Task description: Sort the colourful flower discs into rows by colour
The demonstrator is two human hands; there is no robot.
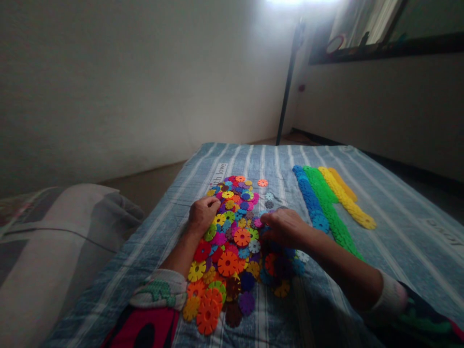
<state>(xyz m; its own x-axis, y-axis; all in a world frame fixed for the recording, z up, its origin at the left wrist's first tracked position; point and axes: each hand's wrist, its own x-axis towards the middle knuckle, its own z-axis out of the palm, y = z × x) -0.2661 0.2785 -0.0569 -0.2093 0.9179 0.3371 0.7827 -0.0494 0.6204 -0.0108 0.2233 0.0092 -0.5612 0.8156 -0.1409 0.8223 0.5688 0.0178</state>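
Steady disc pile with curled left hand. Pinch one disc at pile's right edge with right hand. Cannot tell whether either hand's fingers grip anything.

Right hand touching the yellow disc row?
Apart. Head view: the right hand sits over the loose disc pile, with the blue row and green row lying between it and the yellow row.
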